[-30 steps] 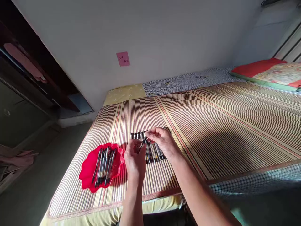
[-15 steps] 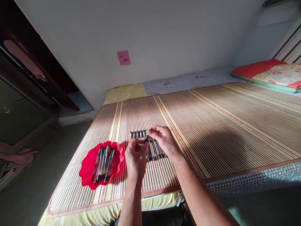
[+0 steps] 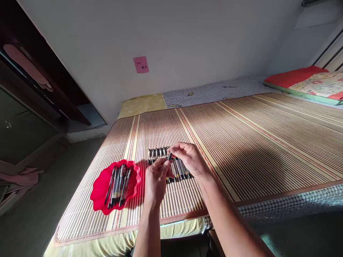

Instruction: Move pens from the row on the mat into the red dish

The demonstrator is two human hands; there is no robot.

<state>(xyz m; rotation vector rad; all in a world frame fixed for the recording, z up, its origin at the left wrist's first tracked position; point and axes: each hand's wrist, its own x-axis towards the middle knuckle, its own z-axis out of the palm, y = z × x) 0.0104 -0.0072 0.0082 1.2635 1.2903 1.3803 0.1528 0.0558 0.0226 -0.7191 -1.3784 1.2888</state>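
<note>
Both hands meet over a row of dark pens (image 3: 160, 153) laid side by side on a striped bamboo mat (image 3: 241, 142). My left hand (image 3: 156, 180) is closed around the barrel of one pen. My right hand (image 3: 187, 159) pinches that pen's dark cap end (image 3: 169, 156) between thumb and fingertips. The pen's barrel is mostly hidden inside the left fingers. A red scalloped plate (image 3: 99, 189) lies left of my hands and holds several dark pens (image 3: 119, 185).
The mat covers a bed with a yellow sheet (image 3: 142, 104) and a checked sheet (image 3: 222, 91) at the far edge. A red and floral pillow (image 3: 308, 82) lies at the far right. A pink note (image 3: 140, 64) sticks to the white wall. Floor lies to the left.
My hands have drawn slightly closer together on the pen, and the right fingertips now sit on its end. The plate and the row of pens have not moved.
</note>
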